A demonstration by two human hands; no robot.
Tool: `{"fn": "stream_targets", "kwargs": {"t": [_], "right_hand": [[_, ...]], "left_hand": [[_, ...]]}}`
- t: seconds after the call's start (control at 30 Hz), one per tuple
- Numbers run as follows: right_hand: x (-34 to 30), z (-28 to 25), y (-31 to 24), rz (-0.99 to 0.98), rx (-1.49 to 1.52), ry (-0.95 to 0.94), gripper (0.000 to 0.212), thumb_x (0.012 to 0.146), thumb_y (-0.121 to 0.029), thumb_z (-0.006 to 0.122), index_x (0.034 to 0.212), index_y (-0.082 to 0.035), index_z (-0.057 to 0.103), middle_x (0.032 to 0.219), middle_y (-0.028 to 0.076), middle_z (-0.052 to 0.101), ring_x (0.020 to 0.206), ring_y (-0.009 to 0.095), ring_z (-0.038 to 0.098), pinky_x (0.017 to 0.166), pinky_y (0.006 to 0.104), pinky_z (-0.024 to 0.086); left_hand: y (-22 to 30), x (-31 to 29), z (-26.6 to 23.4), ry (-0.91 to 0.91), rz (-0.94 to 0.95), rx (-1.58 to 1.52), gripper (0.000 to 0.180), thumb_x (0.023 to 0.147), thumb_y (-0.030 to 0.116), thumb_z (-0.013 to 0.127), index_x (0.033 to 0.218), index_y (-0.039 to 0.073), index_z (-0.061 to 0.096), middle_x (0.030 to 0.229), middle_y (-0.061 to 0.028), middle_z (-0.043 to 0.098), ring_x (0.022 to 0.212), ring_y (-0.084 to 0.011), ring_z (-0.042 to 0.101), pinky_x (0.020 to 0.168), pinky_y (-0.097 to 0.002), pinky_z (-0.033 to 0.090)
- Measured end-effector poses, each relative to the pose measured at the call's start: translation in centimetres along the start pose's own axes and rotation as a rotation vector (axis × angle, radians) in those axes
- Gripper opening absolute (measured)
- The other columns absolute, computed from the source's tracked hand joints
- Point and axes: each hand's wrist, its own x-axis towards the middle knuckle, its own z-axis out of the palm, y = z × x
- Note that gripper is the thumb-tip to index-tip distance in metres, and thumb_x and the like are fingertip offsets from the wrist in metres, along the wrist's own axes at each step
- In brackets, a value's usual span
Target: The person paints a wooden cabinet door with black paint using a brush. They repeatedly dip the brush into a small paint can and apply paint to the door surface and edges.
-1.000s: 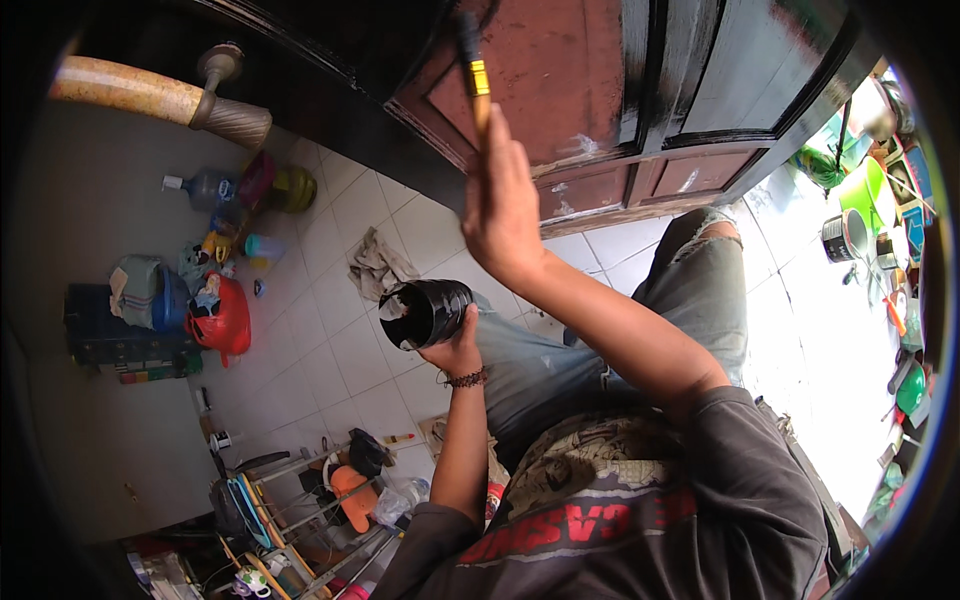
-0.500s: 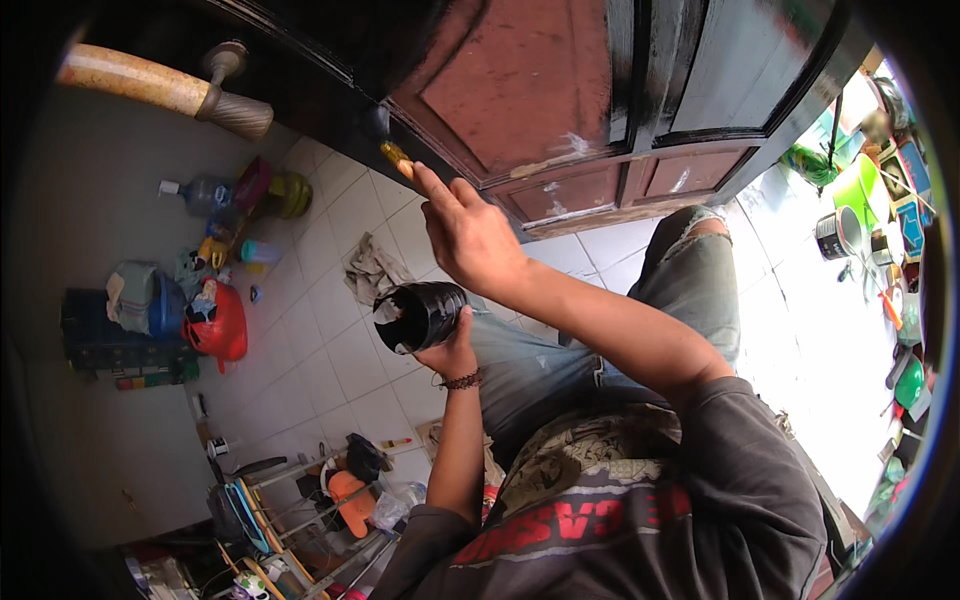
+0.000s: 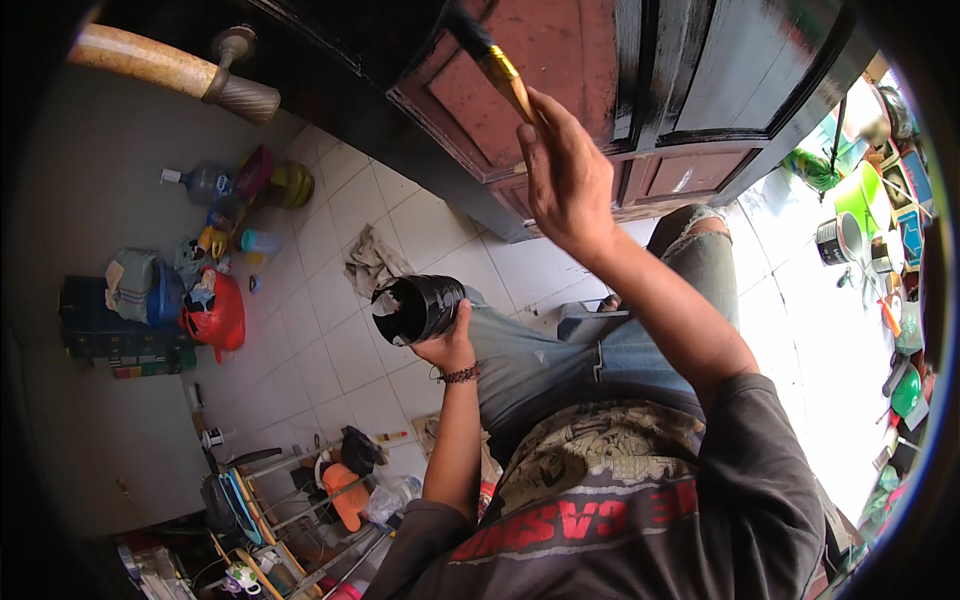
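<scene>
My right hand (image 3: 570, 178) is closed round the wooden handle of a paintbrush (image 3: 500, 72), whose dark bristles are up against the panelled door (image 3: 560, 60). The door is partly black and partly reddish brown, with a greyish panel towards the right. My left hand (image 3: 450, 345) holds a black-smeared container (image 3: 420, 308), a cut-open cup or bottle, tilted with its mouth to the left. Dark paint coats its inside; how much it holds, I cannot tell. The container is well below and left of the brush.
A long door handle (image 3: 150, 58) juts out at upper left. On the tiled floor lies a crumpled rag (image 3: 375, 258). A red bag (image 3: 215, 315) and water jug (image 3: 212, 182) stand left, a metal rack (image 3: 290, 520) lower left. Paint cans (image 3: 838, 238) and a green bucket (image 3: 865, 200) are at right.
My right hand has moved up and to the right with the paintbrush, from the door's lower edge to higher on its panel. The left hand and container have barely moved.
</scene>
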Motion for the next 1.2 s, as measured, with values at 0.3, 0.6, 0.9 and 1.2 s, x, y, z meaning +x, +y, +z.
{"fn": "stream_targets", "kwargs": {"t": [0.3,0.6,0.9,1.2], "right_hand": [[-4.7,9.7,-4.2,0.427,0.343,-0.188,0.035,0.102,-0.011,0.055,0.135,-0.002,0.048,0.09,0.025,0.065,0.08,0.04,0.068,0.07,0.0403,0.052],[-3.4,8.9,-4.7,0.524,0.362,-0.144,0.03,0.104,-0.015,0.052,0.129,0.001,0.047,0.077,0.02,0.061,0.065,0.028,0.062,0.063,0.0378,0.05],[-2.6,7.4,-5.3,0.572,0.425,-0.074,0.026,0.103,-0.014,0.049,0.124,0.001,0.046,0.072,0.025,0.064,0.067,0.044,0.066,0.061,0.0482,0.05],[-2.1,6.1,-5.2,0.624,0.411,-0.009,0.026,0.1,-0.015,0.053,0.118,0.005,0.051,0.072,0.026,0.065,0.071,0.043,0.068,0.064,0.0482,0.052]], "left_hand": [[1.3,-0.2,-0.9,0.068,-0.002,-0.026,0.083,0.066,-0.002,0.087,0.137,-0.009,0.045,0.131,-0.017,0.057,0.114,-0.0252,0.061,0.101,-0.0391,0.053],[0.9,-0.7,-1.5,0.059,0.051,0.013,0.079,0.068,-0.004,0.085,0.137,-0.007,0.046,0.131,-0.0167,0.058,0.113,-0.0253,0.062,0.096,-0.0379,0.056],[0.2,-0.7,-1.7,0.013,0.081,0.052,0.085,0.067,-0.005,0.086,0.139,-0.008,0.041,0.133,-0.0181,0.055,0.115,-0.0263,0.061,0.097,-0.0392,0.056],[0.5,-0.7,-1.3,0.015,0.095,0.061,0.09,0.066,0.0,0.089,0.141,-0.007,0.039,0.136,-0.0187,0.053,0.117,-0.0273,0.06,0.1,-0.0398,0.055]]}}
